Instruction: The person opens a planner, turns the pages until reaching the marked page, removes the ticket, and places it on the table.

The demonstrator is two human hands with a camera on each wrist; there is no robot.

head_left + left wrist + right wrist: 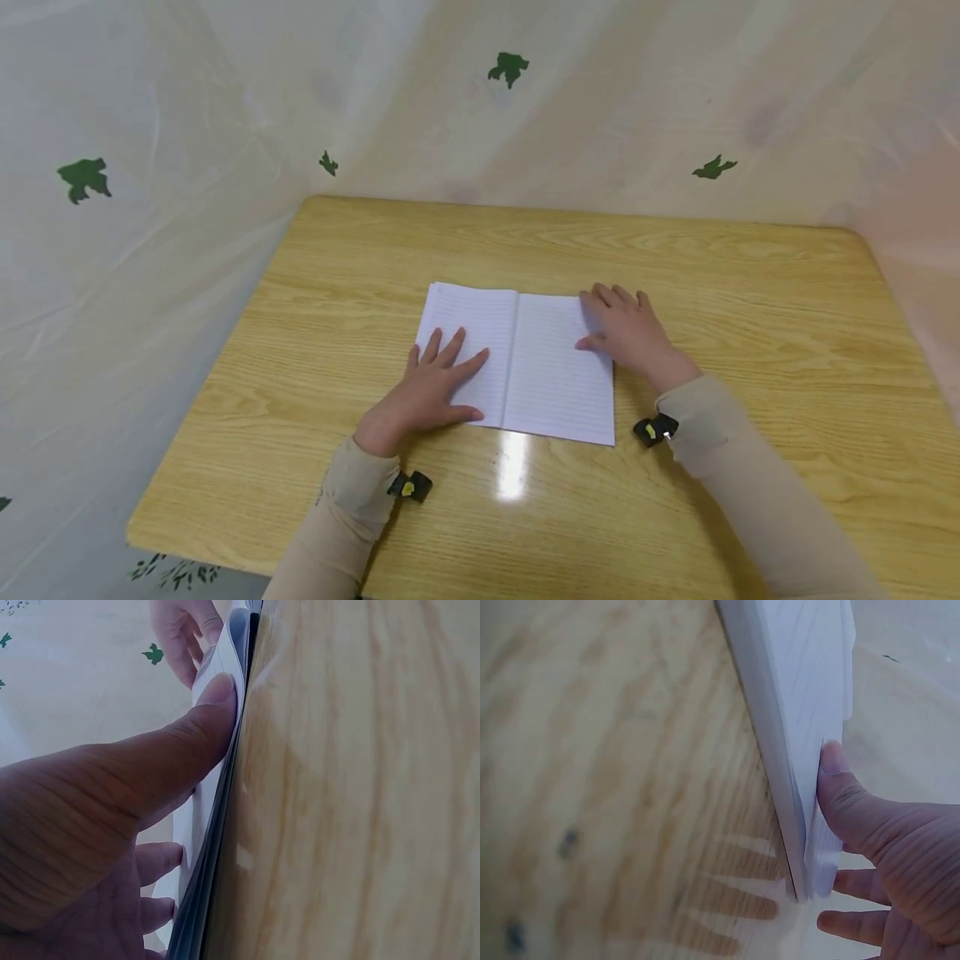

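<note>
An open notebook (pixel 558 383) with ruled white pages lies flat on the table, its fold running roughly away from me. My left hand (pixel 426 393) rests on the left page with fingers spread; in the left wrist view its thumb (pixel 180 742) lies on the paper by the near edge. At the upper right part of the right page is my right hand (pixel 628 332), thumb on the page and fingers reaching to the outer edge. The right wrist view shows that thumb (pixel 847 795) against the paper and the other fingers loosely extended, not curled round the notebook.
The wood-grain table (pixel 360 250) has rounded corners and extends on all sides of the notebook. Behind and to the left hangs a pale sheet (pixel 405 100) with green bird shapes. Small black devices (pixel 411 486) are strapped at both wrists.
</note>
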